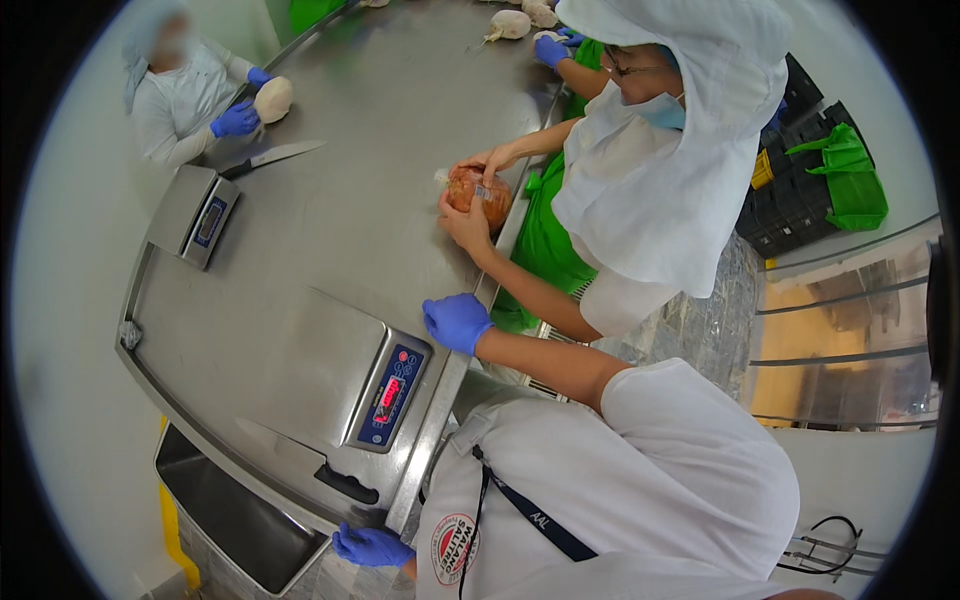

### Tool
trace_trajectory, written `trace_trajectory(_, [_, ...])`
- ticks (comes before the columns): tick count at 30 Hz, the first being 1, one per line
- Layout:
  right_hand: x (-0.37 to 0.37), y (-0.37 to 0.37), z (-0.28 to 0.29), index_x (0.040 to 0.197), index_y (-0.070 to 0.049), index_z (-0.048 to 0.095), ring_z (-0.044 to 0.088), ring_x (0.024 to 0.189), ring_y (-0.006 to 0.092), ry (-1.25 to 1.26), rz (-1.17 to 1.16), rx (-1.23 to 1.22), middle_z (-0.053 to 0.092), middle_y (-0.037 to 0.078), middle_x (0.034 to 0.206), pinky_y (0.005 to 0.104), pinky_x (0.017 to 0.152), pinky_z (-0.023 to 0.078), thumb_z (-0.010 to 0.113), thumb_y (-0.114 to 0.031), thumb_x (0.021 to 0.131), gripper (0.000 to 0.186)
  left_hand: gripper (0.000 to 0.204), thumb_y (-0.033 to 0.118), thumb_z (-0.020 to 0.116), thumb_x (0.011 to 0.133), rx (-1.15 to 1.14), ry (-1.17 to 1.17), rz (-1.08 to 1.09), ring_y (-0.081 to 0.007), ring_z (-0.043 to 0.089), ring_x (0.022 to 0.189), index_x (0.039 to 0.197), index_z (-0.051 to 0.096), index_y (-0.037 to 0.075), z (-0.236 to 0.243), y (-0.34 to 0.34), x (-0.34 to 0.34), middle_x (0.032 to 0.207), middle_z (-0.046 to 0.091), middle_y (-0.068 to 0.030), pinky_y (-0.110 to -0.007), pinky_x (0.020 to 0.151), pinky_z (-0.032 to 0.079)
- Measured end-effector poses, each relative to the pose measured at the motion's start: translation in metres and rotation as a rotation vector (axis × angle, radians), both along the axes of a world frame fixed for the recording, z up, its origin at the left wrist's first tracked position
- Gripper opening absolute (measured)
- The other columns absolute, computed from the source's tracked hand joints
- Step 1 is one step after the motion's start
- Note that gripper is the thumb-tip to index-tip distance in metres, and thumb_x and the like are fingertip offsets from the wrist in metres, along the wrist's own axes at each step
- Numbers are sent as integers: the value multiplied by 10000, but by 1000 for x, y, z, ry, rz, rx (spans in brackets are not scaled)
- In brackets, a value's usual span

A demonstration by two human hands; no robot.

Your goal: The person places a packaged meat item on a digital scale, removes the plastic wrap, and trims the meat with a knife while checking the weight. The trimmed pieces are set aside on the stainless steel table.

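- Two blue-gloved hands belong to the person wearing the camera: the right hand (457, 322) rests on the near edge of the steel surface (400, 130), fingers curled together on the rim and holding nothing; the left hand (370, 547) sits low by the corner, its grip closed against the surface's underside edge as far as I can tell.
- Between those hands stands one large steel machine (300, 375) with a blue control panel (393, 395) and a black handle (347, 484) (its red readout is too small to make out).
- One smaller scale (192, 213) sits further left, and one long knife (272, 156) lies flat just beyond it.
- A co-worker's two bare hands hold one wrapped reddish-brown bundle (478, 193) at the surface's right edge.
- Across the surface another person's blue gloves hold one pale round lump (272, 98); more pale lumps at the far end are cut off by the picture's rim.
- The wearer's left forearm is hidden behind the white coat.
- An open steel bin (225, 510) hangs below the near corner.
- The middle of the surface lies open, well apart from every hand.
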State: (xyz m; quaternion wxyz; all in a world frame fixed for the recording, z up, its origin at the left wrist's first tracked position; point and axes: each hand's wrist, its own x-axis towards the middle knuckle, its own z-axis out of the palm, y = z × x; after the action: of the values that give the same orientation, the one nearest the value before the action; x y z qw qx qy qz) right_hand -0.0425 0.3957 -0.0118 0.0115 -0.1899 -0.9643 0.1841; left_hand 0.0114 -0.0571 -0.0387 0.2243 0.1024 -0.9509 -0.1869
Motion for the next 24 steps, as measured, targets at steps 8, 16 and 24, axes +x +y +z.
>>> trace_trajectory(8, [-1,0,-4,905,-81,611,653,659,371,-5,22,20,667,163,734,527,634,500,521,-273,893,213,286,-50,534,818,-56,23,-39,-333,557,1100,1046,673,55,6,0,1,1163,557,-163,-434,921,464])
trace_trajectory(16, [-1,-1,-3,904,-83,612,654,658,371,-8,16,31,668,163,727,519,633,500,518,-270,894,210,235,-43,548,841,-52,60,-61,-326,577,1067,1005,682,59,1,-4,1,1125,585,-151,-434,886,481])
trace_trajectory(24, [-1,0,-7,893,-81,619,652,661,379,4,1,0,669,166,729,526,645,496,509,-271,892,219,239,-34,537,836,-34,5,-27,-333,576,1064,1006,683,51,4,-1,0,1133,581,-162,-443,875,485])
